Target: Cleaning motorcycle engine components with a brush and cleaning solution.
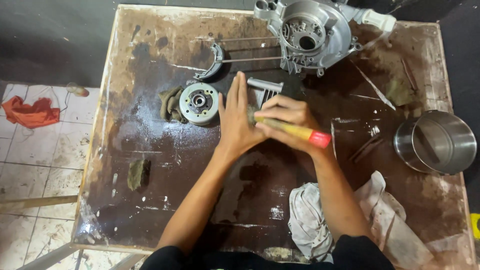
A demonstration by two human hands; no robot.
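Note:
My right hand [287, 117] grips a brush with a yellow and red handle [300, 133], its bristle end pressed against my left palm. My left hand [237, 117] is held flat and upright with fingers straight, touching the brush tip. Just behind both hands lies a finned grey metal part [266, 87], partly hidden. A round silver rotor-like disc [199, 102] sits left of my left hand, beside a dirty rag [171, 104].
A large silver engine casing [312, 35] with long thin rods stands at the back of the stained brown table [150, 165]. A curved brake shoe [212, 62] lies nearby. A steel pot [436, 141] sits right, a white cloth [312, 220] near front. Tiled floor with an orange cloth [31, 111] lies left.

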